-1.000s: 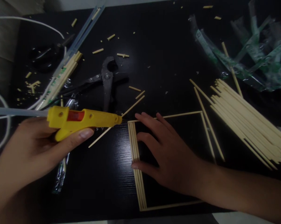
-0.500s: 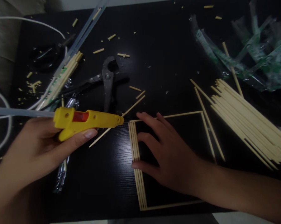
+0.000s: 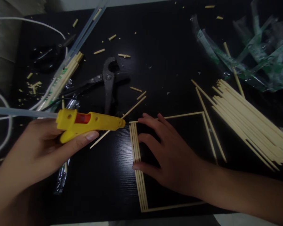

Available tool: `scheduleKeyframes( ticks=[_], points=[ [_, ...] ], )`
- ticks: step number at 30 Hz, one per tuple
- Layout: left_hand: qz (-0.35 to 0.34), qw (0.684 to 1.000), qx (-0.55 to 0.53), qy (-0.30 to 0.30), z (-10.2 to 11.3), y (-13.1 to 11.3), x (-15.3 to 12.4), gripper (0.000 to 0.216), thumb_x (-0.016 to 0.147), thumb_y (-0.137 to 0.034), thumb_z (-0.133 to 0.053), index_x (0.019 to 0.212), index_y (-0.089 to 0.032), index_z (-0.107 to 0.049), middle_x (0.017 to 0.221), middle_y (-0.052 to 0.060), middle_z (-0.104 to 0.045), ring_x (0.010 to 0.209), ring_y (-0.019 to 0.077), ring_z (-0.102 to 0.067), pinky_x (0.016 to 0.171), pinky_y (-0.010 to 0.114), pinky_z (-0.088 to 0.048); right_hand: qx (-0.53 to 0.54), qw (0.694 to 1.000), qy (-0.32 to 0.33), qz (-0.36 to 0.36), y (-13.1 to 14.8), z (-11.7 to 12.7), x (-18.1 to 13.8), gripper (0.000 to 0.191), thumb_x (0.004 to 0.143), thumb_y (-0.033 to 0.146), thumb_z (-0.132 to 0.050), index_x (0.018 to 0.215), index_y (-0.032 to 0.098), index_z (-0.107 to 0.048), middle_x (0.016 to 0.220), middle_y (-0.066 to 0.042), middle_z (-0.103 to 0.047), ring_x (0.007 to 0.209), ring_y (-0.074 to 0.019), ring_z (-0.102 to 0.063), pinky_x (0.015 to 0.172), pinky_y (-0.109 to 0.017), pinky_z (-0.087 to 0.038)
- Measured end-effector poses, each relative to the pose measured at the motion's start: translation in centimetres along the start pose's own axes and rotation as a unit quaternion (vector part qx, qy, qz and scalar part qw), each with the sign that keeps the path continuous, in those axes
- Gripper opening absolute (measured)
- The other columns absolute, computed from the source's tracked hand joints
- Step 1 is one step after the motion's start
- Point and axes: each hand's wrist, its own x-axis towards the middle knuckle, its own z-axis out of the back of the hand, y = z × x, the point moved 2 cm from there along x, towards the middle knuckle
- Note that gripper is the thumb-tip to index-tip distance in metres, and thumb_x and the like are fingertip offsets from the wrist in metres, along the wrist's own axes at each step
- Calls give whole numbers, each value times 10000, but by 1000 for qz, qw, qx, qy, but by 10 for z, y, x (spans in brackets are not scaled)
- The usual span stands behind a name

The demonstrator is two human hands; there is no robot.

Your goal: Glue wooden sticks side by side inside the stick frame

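My left hand is closed around a yellow hot glue gun, with a translucent glue stick running out of its rear. The gun's nozzle is right beside the upper left corner of a rectangular frame of thin wooden sticks. Several sticks lie side by side along the frame's left side. Over that side rests my right hand, fingers spread and bent. Its fingertips touch the top stick and the left row. My right forearm covers part of the frame's lower right.
Black pliers and scissors lie at the back left. A bundle of sticks and crumpled clear and green wrappers are on the right. White cable loops at left. Cut-off bits are scattered about the black table.
The glue gun has shifted slightly to the right along with my left hand. My right hand and the stick frame stay practically where they were.
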Motion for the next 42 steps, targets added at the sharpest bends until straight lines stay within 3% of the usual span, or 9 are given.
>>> scheduleKeyframes(
  ticks=[9, 24, 28, 35, 39, 42],
  points=[
    [11, 1000, -3, -4, 0, -1, 0, 121, 969, -349, -800, 1021, -283, -887, 896, -30, -838, 715, 148, -808, 629, 191, -661, -3, 1000, -6, 7, 0, -1, -1, 448, 1061, 512, -740, 1299, 147, -637, 1609, -264, -574, 1654, -392, -436, 1360, -712, -328],
    [-40, 999, 24, 10, 0, -10, 8, 126, 959, -343, -778, 877, -285, -855, 736, -45, -799, 484, 103, -694, 398, 119, -483, -3, 1000, -2, 5, 0, -1, 0, 433, 1064, 517, -731, 1296, 163, -639, 1600, -264, -585, 1651, -396, -443, 1345, -735, -345],
    [-34, 999, 17, 16, 2, -10, 7, 114, 954, -330, -780, 880, -286, -856, 774, -45, -823, 549, 123, -755, 464, 117, -546, 0, 1000, -4, 6, 0, -1, 1, 437, 1063, 510, -738, 1295, 152, -640, 1606, -264, -582, 1654, -389, -439, 1357, -720, -333],
    [-48, 997, -10, 62, 2, -16, 13, 115, 957, -326, -785, 989, -290, -889, 797, -21, -848, 528, 130, -753, 445, 122, -543, -3, 1000, -1, 3, 0, 0, 1, 435, 1067, 527, -728, 1298, 166, -656, 1605, -254, -590, 1648, -397, -449, 1342, -744, -346],
    [-25, 999, -24, 35, 0, -16, 13, 121, 935, -305, -784, 847, -271, -860, 703, -39, -808, 481, 117, -720, 418, 117, -516, -3, 1000, 1, 1, 0, 0, 0, 427, 1065, 527, -729, 1306, 183, -658, 1619, -248, -581, 1644, -397, -456, 1338, -751, -347],
    [-7, 1000, -6, 7, -1, -10, 9, 118, 951, -332, -791, 911, -259, -874, 784, -28, -823, 583, 119, -759, 497, 123, -562, -5, 1000, -1, 2, -1, -1, 0, 434, 1060, 524, -739, 1308, 178, -652, 1624, -253, -575, 1648, -398, -449, 1340, -745, -347]
  ],
)
